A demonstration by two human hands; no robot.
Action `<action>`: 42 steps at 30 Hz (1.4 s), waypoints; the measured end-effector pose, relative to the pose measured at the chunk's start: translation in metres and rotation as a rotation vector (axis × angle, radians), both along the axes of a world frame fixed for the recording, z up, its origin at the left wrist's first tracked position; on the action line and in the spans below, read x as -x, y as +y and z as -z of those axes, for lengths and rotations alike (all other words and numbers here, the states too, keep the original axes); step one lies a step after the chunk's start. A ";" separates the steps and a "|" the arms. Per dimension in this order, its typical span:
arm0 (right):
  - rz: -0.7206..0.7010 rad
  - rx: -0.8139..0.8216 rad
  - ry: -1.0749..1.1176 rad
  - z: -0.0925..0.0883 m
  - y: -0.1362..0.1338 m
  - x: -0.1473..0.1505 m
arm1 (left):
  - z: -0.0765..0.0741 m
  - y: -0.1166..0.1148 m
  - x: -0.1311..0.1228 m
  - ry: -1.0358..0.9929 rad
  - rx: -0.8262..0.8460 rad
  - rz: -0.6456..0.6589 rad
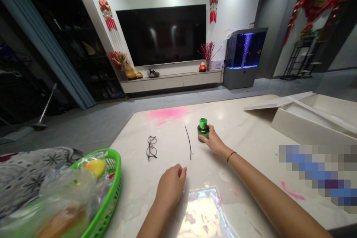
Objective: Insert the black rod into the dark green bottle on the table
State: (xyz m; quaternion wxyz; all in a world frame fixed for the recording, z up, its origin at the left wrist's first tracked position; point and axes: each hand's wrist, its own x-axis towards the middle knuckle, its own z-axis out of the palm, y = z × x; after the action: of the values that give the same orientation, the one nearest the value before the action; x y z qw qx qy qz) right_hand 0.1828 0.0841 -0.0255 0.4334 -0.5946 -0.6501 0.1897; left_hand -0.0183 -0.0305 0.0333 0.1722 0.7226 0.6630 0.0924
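My right hand [214, 140] is wrapped around a small dark green glass bottle [203, 136] with a shiny green cap [203, 122]. The bottle stands upright on the pale marble-look table [167, 130]. Closer to me, my left hand [171, 184] rests at the tabletop with its fingers curled in, and nothing shows in it. Left of the bottle lies a thin black stick [189, 143], with a whitish strip along its lower end. Further left is a pair of folded-out eyeglasses [151, 147] with dark frames.
A green plastic basket [117, 167] with bagged fruit stands at the left. An open white box [312, 119] sits at the right rear, before a blurred-out patch. A shiny, reflective sheet [200, 212] lies at the near edge. Pink stains [169, 113] mark the table.
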 end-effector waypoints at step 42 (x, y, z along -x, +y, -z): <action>-0.037 0.098 0.239 -0.006 -0.050 0.000 | -0.008 0.016 0.008 0.177 0.024 -0.066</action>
State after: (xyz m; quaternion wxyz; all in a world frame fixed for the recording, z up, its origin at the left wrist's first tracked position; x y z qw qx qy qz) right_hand 0.1832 0.0339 -0.0199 0.4747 -0.5762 -0.5946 0.2984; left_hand -0.0267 -0.0140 0.0418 0.1185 0.7037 0.7001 0.0258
